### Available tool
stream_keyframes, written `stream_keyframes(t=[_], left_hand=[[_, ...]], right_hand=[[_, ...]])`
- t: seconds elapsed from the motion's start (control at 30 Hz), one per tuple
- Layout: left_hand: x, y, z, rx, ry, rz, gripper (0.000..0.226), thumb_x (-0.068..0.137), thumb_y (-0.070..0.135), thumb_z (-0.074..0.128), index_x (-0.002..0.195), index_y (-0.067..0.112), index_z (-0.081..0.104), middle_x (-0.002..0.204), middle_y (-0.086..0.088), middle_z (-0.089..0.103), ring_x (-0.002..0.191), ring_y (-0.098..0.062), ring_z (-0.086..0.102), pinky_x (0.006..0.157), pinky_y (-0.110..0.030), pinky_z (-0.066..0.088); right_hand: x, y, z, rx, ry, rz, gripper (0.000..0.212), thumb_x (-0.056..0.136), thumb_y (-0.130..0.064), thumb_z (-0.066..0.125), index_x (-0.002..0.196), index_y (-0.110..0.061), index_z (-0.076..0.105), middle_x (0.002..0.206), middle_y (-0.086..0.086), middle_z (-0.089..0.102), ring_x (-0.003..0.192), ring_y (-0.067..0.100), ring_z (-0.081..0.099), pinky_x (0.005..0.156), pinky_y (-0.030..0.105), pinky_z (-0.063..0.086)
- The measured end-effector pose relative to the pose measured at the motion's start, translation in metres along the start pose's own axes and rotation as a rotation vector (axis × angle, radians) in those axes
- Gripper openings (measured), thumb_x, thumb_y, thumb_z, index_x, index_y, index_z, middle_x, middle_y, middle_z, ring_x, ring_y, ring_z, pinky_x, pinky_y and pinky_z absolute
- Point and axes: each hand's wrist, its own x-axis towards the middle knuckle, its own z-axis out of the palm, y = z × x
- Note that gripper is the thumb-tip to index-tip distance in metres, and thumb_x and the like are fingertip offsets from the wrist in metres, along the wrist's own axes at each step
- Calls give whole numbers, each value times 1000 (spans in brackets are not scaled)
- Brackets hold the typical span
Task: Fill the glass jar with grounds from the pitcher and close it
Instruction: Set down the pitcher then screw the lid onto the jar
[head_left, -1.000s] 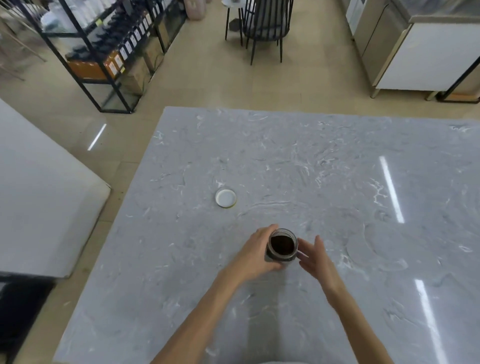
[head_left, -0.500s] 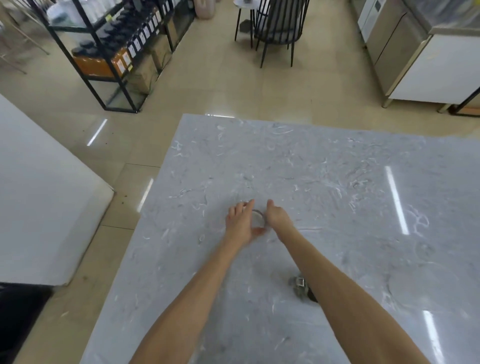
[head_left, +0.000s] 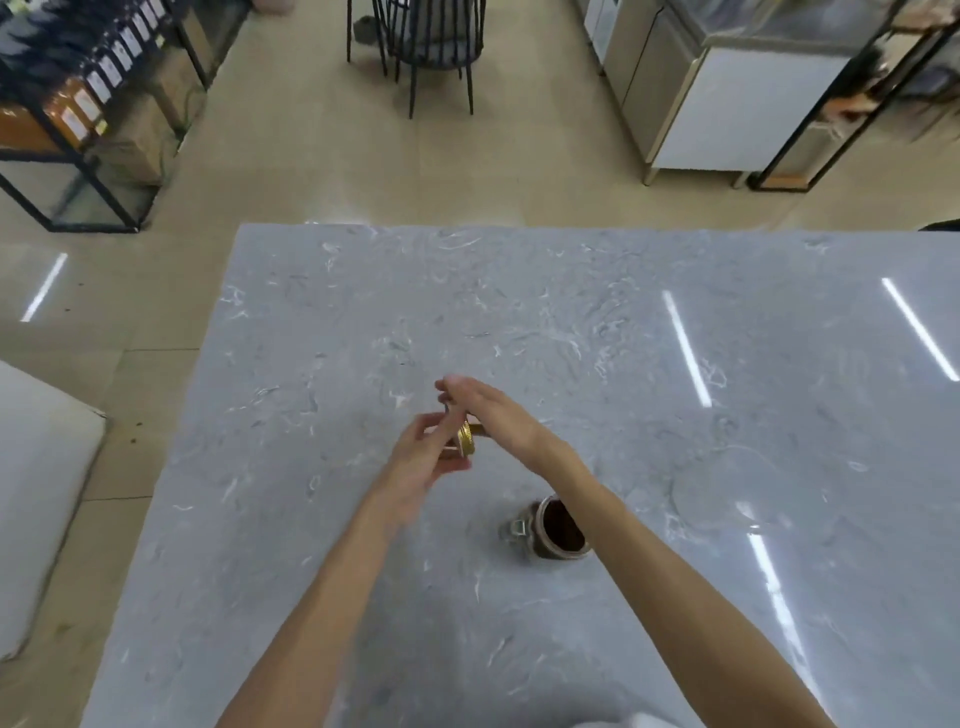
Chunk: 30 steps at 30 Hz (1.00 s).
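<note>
Glass jar (head_left: 553, 530) of dark grounds (head_left: 561, 525), open; lid (head_left: 466, 439) between both hands.

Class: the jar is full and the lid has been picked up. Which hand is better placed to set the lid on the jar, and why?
Probably the right hand. Both hands hold the gold lid on edge above the table, but the open jar stands beside the right forearm, so that arm need only draw back. The left hand would reach across.
</note>
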Motion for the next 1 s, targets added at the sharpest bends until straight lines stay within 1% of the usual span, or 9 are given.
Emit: stream_keyframes(t=[0.07, 0.27, 0.43, 0.57, 0.6, 0.67, 0.77, 0.9, 1.0], left_hand=[[-30, -1, 12, -122, -181, -14, 72, 82, 55, 72, 130, 1, 61, 101, -12, 72, 87, -17, 70, 77, -32, 60], [-101, -28, 57, -180, -518, -190, 55, 94, 60, 59, 124, 15, 71, 118, -16, 71, 97, -22, 69, 76, -32, 57], [-122, -46, 91, 385, -309, -47, 70, 85, 76, 38, 88, 14, 71, 70, -1, 66, 63, -14, 59, 58, -28, 46], [-110, -57, 83, 626, 30, 288, 24, 87, 51, 62, 92, 27, 64, 84, 17, 59, 82, -11, 56, 78, -29, 45], [-103, -62, 77, 782, 56, 341, 25, 86, 34, 70, 109, 26, 62, 101, 12, 56, 98, -13, 55, 90, -30, 43], [-89, -72, 66, 976, -41, 311, 73, 84, 21, 76, 146, 24, 39, 132, 4, 39, 128, -12, 41, 109, -30, 30], [-79, -82, 62, 833, -217, 225, 108, 80, 28, 85, 159, 26, 11, 151, 10, 19, 141, -4, 20, 120, -31, 19], [-66, -100, 63, 819, -207, 261, 109, 71, 31, 91, 156, 25, 24, 153, 10, 27, 144, -10, 26, 122, -33, 24], [-58, -105, 63, 759, -161, 327, 95, 68, 29, 92, 145, 35, 37, 144, 9, 42, 137, -8, 40, 118, -33, 33]], right_hand=[[-43, 10, -19, -165, -106, -104, 59, 90, -54, 61, 144, -38, 43, 141, -14, 52, 128, 1, 48, 110, 28, 38], [-163, 54, -36, -244, 44, -298, 74, 84, -34, 77, 148, -34, 39, 141, -21, 49, 130, 2, 47, 106, 19, 39], [-199, 99, -28, 21, 356, -299, 61, 80, -31, 79, 135, -32, 53, 121, -10, 64, 114, 17, 62, 95, 22, 49], [-185, 136, -29, 780, 706, -83, 33, 90, -34, 66, 120, -21, 60, 114, 9, 66, 111, 23, 66, 96, 36, 52], [-178, 145, -30, 997, 681, -33, 33, 92, -33, 64, 118, -13, 59, 113, 13, 66, 116, 26, 64, 102, 41, 48], [-167, 158, -32, 1401, 551, 54, 40, 89, -35, 65, 116, -6, 55, 114, 17, 62, 123, 33, 59, 105, 44, 45], [-158, 169, -25, 1738, 421, 96, 52, 87, -41, 68, 122, -6, 53, 127, 20, 56, 122, 32, 59, 97, 41, 50], [-153, 177, -18, 1773, 370, 79, 53, 86, -44, 70, 117, -3, 59, 126, 22, 60, 120, 31, 61, 97, 40, 52], [-151, 166, -31, 1421, 369, 22, 46, 89, -41, 66, 114, -2, 63, 117, 20, 64, 114, 28, 64, 95, 37, 54]])
